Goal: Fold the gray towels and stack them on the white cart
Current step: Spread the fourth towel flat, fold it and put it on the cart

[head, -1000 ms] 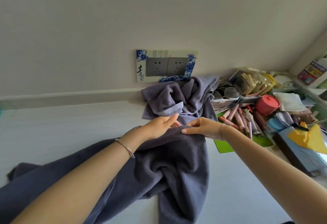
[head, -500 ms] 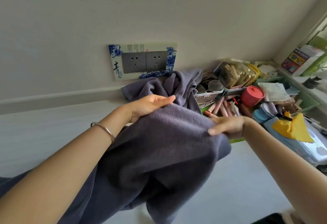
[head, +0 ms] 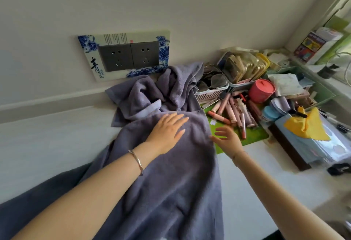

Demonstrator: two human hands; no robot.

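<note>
A large gray towel [head: 171,182] lies spread lengthwise on the white surface [head: 57,141], its near end running off the bottom of the view. My left hand [head: 167,131] rests flat on the towel's far end, fingers straight. My right hand [head: 226,139] hovers at the towel's right edge with fingers spread and relaxed, holding nothing. A second gray towel [head: 161,91] sits crumpled against the wall just beyond the first. A third stretch of dark gray cloth [head: 28,207] lies at the lower left.
A double wall socket [head: 129,55] with a blue-and-white frame sits above the crumpled towel. To the right lie a green mat [head: 252,135] with several pink tubes, baskets of small items, a red lidded cup [head: 261,90] and a yellow cloth [head: 305,127].
The towel, held up by both hands half a second ago, now lies flat on the surface. My left hand went from gripping it to pressing flat, and my right hand let go.
</note>
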